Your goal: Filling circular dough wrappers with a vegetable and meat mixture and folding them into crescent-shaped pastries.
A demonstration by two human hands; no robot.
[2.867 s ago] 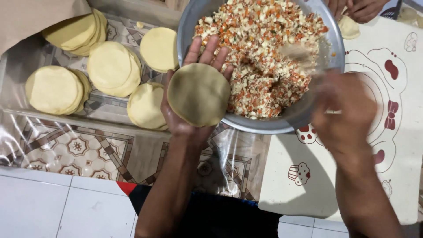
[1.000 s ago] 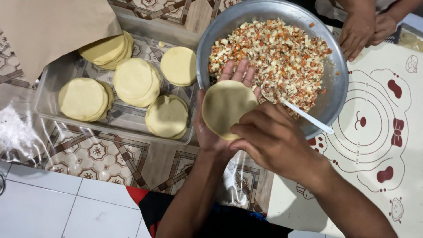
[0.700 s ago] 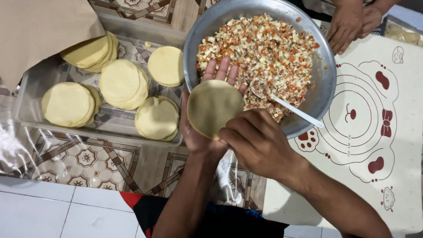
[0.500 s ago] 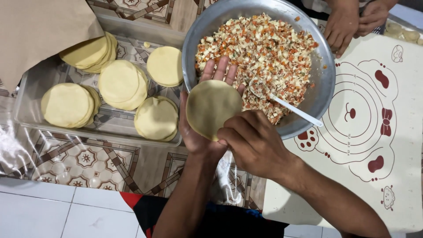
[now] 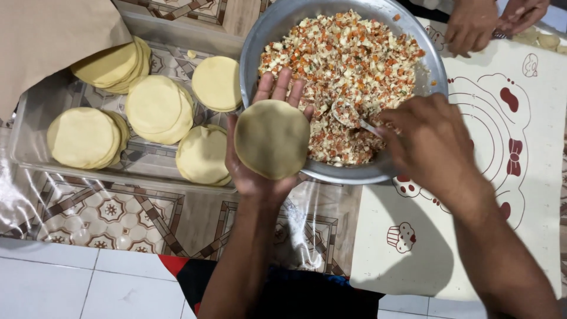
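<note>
Dough round (image 5: 272, 139) lay flat on my left hand (image 5: 260, 159), palm up, fingers spread and together enough to cradle it, fingertips showing past its far edge over the rim of the metal bowl (image 5: 260, 44). Nothing on the round yet. My right hand (image 5: 434, 145) was closed around the handle of a spoon (image 5: 348, 115), whose head sat in the chopped filling (image 5: 345, 65), a mix of pale, orange and green bits. Whether the spoon carried a load I could not tell.

Observations on surroundings: stacks of more dough rounds (image 5: 153, 106) sat in a clear tray (image 5: 35, 159) to the left of the bowl, a tan cloth (image 5: 47, 35) partly over the tray's far corner. White baking mat (image 5: 520, 130) with printed rings lay to the right. Another person's hands (image 5: 472, 23) worked at the mat's far edge, well apart from mine.

Judgement on technique: the round was held just beside the bowl, almost over its rim, which seemed right, since any filling dropped on the short trip would fall back in. A modest spoonful placed at the centre would probably serve best, leaving a bare margin all round for sealing. Left palm should stay level and slightly cupped so the dough does not sag or slide. Overfilling looked the main risk.
</note>
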